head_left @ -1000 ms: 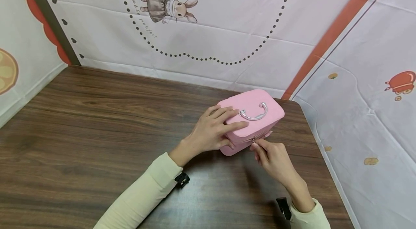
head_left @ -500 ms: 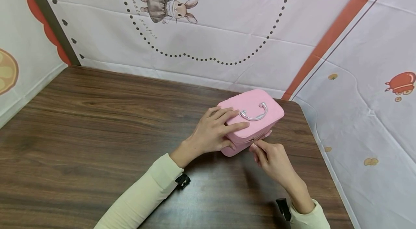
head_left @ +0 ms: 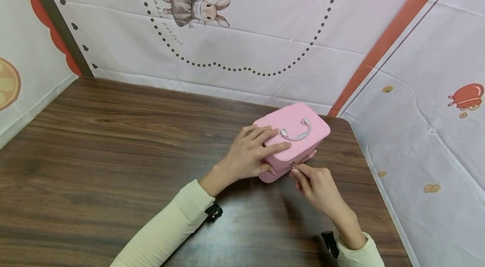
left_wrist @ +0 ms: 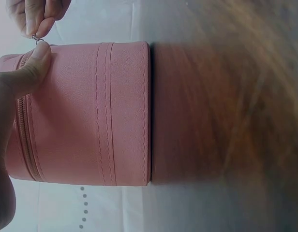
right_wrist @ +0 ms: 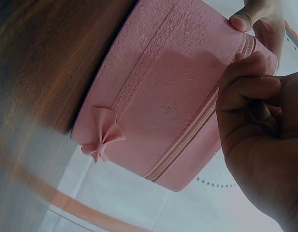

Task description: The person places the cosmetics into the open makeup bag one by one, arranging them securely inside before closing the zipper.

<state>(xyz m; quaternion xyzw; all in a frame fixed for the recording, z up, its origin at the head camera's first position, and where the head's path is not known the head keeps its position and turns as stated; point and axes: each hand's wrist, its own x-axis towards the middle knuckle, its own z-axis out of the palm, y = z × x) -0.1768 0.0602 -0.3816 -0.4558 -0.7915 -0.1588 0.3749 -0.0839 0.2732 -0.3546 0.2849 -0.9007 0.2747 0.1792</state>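
A pink cosmetic case [head_left: 299,117] with a curved silver handle [head_left: 299,136] stands upright on the table. My left hand [head_left: 246,153] rests on the near left corner of its lid, fingers spread and nearly straight. The left thumb [left_wrist: 35,67] presses the side across the zipper [left_wrist: 24,130]. With thumb and index finger, my right hand [head_left: 320,185] pinches the small metal zipper pull [left_wrist: 37,38] on the front side near that corner. In the right wrist view my curled fingers hide the pull. A pink bow [right_wrist: 103,135] sits low on the case's front.
The brown wooden table [head_left: 113,153] reaches far to the left. White printed cloth [head_left: 246,48] hangs close behind the case, and another cloth wall [head_left: 424,153] stands beyond the table's right edge. Each wrist wears a black strap mount [head_left: 214,211].
My right hand has shifted slightly left along the case's front, with the zipper pull still pinched. My left hand has stayed nearly still on the lid.
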